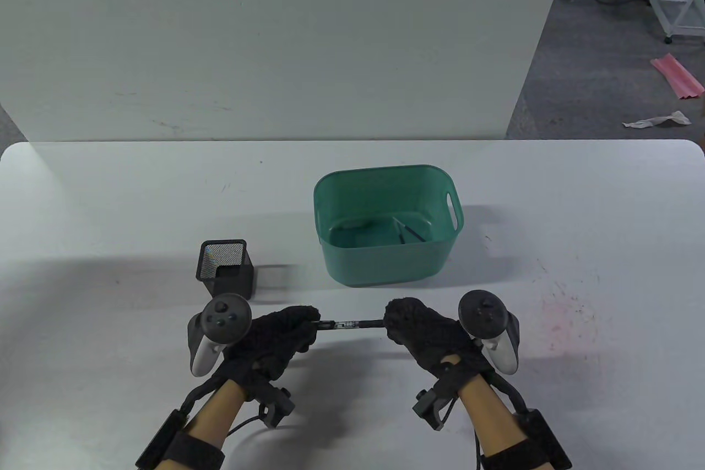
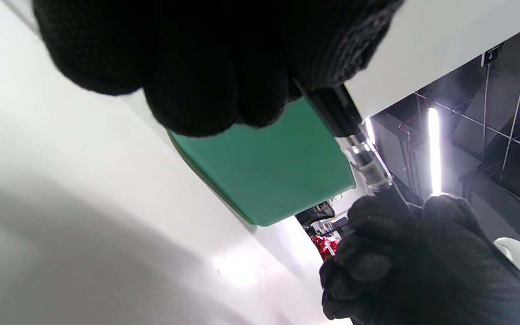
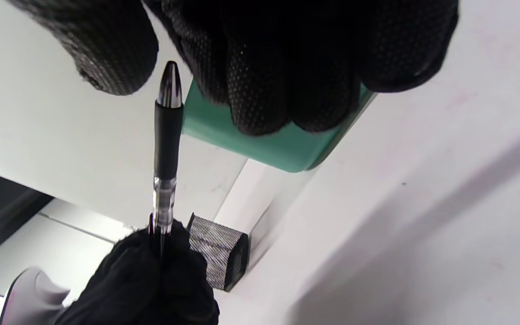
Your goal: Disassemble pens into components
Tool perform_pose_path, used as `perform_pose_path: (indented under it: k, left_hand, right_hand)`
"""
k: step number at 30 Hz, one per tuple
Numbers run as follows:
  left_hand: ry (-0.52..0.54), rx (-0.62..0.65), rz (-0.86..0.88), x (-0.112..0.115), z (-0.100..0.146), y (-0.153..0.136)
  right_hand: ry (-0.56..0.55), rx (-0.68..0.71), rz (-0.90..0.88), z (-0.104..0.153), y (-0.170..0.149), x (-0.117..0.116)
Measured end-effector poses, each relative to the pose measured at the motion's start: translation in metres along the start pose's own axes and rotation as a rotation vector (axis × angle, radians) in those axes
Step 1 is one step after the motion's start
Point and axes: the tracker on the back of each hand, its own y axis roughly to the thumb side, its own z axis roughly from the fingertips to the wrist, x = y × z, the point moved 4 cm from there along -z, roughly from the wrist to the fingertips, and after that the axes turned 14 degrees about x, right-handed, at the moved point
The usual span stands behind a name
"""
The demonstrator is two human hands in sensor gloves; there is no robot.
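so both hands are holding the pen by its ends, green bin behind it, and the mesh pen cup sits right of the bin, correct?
Not quite. The mesh pen cup sits left of the green bin, not right, as the table view shows. The rest holds: the left hand and right hand each grip one end of the pen, with the bin behind it.

Black pen (image 1: 346,324) — clear mid-barrel, level, above the table
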Motion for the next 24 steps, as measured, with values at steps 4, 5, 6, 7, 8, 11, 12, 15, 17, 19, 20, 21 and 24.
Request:
perform_pose_path:
  k: [4,5,6,7,8,11,12,15,17,19,20,21,24]
  left_hand:
    - [-0.008,0.002,0.002,0.002,0.0,0.0]
    - [-0.01,0.002,0.005,0.002,0.0,0.0]
    - [-0.009,0.002,0.009,0.002,0.0,0.001]
    - [-0.007,0.0,0.011,0.002,0.0,0.001]
    - [-0.007,-0.003,0.004,0.002,0.0,0.0]
    - [0.01,-0.016,0.01,0.001,0.002,-0.002]
    - [0.015,-0.017,0.017,0.0,0.002,-0.002]
    - [0.022,-0.018,0.01,-0.001,0.003,-0.002]
    - [0.019,-0.019,0.023,0.0,0.003,-0.003]
    - [0.015,-0.021,0.039,0.001,0.003,-0.003]
    - [0.02,-0.023,0.043,0.001,0.003,-0.003]
    - [0.018,-0.023,0.035,0.001,0.003,-0.003]
    - [0.022,-0.025,0.019,0.0,0.003,-0.004]
  right_hand:
    - [0.036,-0.009,-0.037,-0.002,0.0,-0.002]
    - [0.029,0.008,-0.021,-0.002,0.001,-0.002]
    - [0.011,0.022,-0.001,-0.002,0.003,-0.001]
    - [-0.01,0.041,0.017,-0.003,0.005,0.0]
    - [-0.022,0.062,0.021,-0.003,0.006,0.0]
    - [-0.015,-0.015,0.013,0.0,-0.002,0.0]
    - [-0.004,-0.037,0.01,0.0,-0.005,-0.001]
    - [0.049,-0.027,0.002,-0.002,-0.006,-0.003]
    - [0.013,0.013,-0.032,-0.003,-0.002,-0.002]
    - [0.009,0.035,-0.029,-0.004,0.0,-0.001]
    - [0.024,0.055,-0.011,-0.005,0.002,-0.002]
    - [0.043,0.056,0.0,-0.005,0.002,-0.002]
    - [0.03,0.059,0.004,-0.004,0.002,-0.002]
